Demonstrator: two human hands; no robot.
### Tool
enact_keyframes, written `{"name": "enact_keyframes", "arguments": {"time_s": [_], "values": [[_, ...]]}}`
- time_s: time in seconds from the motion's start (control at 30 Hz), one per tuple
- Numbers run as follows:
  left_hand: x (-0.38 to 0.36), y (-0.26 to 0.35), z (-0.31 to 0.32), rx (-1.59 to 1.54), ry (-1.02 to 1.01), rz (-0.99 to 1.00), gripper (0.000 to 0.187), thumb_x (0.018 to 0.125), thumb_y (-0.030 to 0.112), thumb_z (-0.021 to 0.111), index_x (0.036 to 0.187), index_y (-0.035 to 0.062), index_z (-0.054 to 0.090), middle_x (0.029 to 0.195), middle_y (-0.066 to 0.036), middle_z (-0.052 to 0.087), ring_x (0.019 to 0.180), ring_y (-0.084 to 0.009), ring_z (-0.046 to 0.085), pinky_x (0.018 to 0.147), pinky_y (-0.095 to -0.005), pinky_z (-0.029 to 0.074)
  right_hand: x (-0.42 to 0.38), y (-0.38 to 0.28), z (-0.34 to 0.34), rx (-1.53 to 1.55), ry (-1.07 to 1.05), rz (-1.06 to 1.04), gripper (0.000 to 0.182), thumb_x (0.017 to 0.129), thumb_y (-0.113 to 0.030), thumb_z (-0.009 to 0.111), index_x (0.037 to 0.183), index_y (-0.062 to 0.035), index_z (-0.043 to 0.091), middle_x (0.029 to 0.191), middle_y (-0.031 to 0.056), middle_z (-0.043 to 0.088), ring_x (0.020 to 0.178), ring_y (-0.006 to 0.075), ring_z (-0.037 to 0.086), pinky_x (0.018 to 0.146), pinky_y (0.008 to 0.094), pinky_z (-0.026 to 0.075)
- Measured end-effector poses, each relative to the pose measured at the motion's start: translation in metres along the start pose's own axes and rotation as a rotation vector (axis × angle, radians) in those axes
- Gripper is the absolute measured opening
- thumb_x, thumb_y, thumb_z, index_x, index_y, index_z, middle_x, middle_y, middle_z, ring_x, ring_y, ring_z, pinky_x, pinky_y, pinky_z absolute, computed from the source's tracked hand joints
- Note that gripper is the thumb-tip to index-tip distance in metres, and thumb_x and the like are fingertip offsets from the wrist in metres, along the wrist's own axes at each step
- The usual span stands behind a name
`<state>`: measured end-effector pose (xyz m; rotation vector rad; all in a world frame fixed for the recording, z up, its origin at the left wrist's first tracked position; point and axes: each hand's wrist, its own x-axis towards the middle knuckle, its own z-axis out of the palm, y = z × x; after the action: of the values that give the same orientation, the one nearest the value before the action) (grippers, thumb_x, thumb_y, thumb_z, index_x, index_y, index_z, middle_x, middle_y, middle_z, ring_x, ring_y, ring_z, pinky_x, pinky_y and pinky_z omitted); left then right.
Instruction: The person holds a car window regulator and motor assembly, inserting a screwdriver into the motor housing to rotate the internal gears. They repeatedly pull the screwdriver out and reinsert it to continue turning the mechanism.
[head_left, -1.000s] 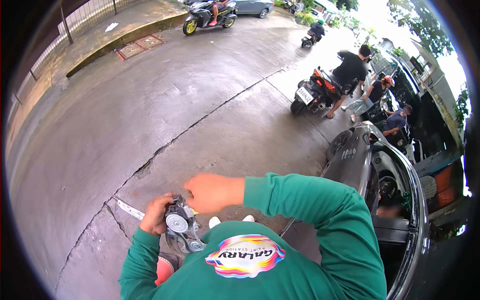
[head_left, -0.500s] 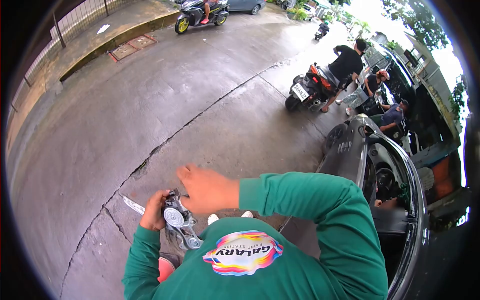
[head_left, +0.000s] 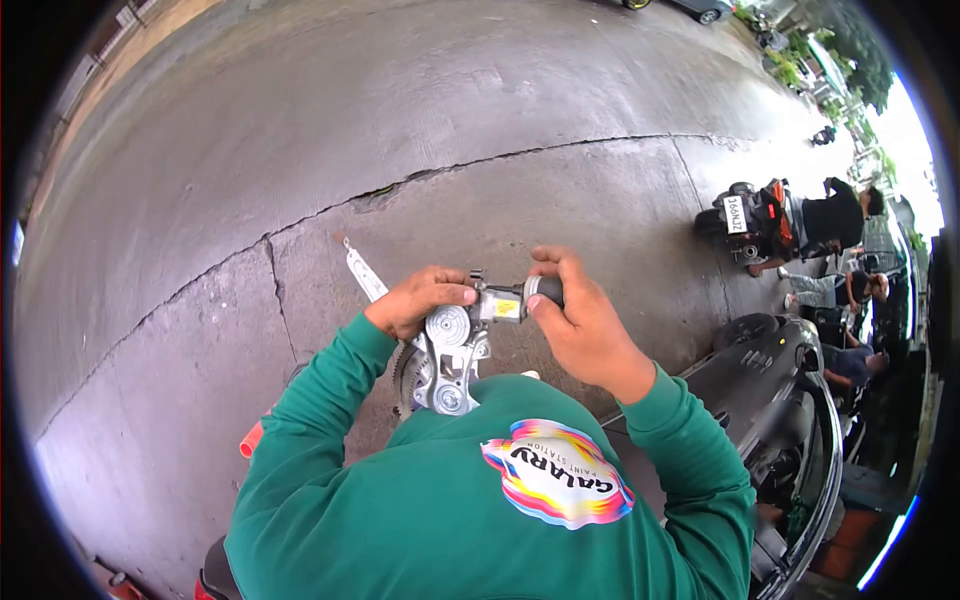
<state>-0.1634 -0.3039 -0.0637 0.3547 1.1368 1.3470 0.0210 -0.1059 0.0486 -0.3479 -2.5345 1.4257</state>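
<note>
In front of my chest is a metal car window regulator (head_left: 447, 365), with a round ribbed disc, a toothed gear sector and a long perforated arm pointing away to the upper left. My left hand (head_left: 418, 302) is closed around its upper part, thumb near the motor housing. A window motor (head_left: 503, 304) with a yellow label is joined to the regulator's right side. My right hand (head_left: 588, 332) grips the motor's dark cylindrical end between thumb and fingers. The palm side of my left grip is hidden.
A black car (head_left: 745, 385) with an opened door stands close on my right. Beyond it are a parked motorcycle (head_left: 765, 222) and several people. Wet, cracked concrete (head_left: 470, 200) stretches ahead. An orange-red object (head_left: 251, 440) lies by my left arm.
My right hand, blurred above the regulator before, now grips the motor's end. The regulator shows further right and the motor is in plain sight. My view has turned, tilting the street.
</note>
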Motion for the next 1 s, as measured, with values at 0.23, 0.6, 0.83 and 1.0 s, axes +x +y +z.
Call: {"name": "enact_keyframes", "arguments": {"time_s": [0.23, 0.6, 0.83, 1.0], "values": [[0.008, -0.008, -0.004, -0.03, -0.024, 0.006, 0.037, 0.097, 0.025, 0.079, 0.117, -0.0054, 0.073, 0.096, -0.007, 0.076, 0.078, -0.0136, 0.071, 0.069, -0.0306, 0.059, 0.028, -0.019, -0.033, 0.091, -0.346, 0.671, 0.033, 0.115, -0.03, 0.054, 0.116, 0.0013, 0.063, 0.077, 0.0173, 0.067, 0.078, 0.0417, 0.071, 0.075, 0.0494, 0.056], [0.007, -0.005, -0.004, -0.012, -0.014, -0.009, 0.04, 0.095, 0.027, 0.078, 0.116, -0.0067, 0.073, 0.1, -0.01, 0.077, 0.083, -0.0169, 0.074, 0.076, -0.0331, 0.062, -0.003, 0.017, -0.012, -0.08, -0.036, -0.04, 0.028, 0.101, -0.018, 0.075, 0.124, -0.0052, 0.067, 0.096, 0.0112, 0.067, 0.082, 0.0253, 0.066, 0.073, 0.0397, 0.054], [0.012, -0.004, -0.002, -0.023, -0.019, -0.011, 0.046, 0.089, 0.027, 0.087, 0.117, -0.0081, 0.074, 0.096, -0.011, 0.077, 0.078, -0.0161, 0.073, 0.069, -0.0311, 0.061, 0.001, 0.021, -0.005, -0.242, 0.098, -0.348, 0.027, 0.107, -0.026, 0.07, 0.12, -0.0022, 0.068, 0.08, 0.0125, 0.066, 0.069, 0.0324, 0.063, 0.065, 0.0399, 0.051], [0.013, -0.004, -0.002, 0.002, 0.0, -0.005, 0.051, 0.087, 0.027, 0.09, 0.119, -0.0087, 0.074, 0.097, -0.012, 0.077, 0.077, -0.0176, 0.074, 0.07, -0.0315, 0.061, 0.003, 0.019, -0.009, -0.169, -0.038, -0.04, 0.024, 0.103, -0.021, 0.072, 0.12, -0.0031, 0.068, 0.087, 0.0151, 0.068, 0.077, 0.0353, 0.067, 0.069, 0.0438, 0.052]]}}
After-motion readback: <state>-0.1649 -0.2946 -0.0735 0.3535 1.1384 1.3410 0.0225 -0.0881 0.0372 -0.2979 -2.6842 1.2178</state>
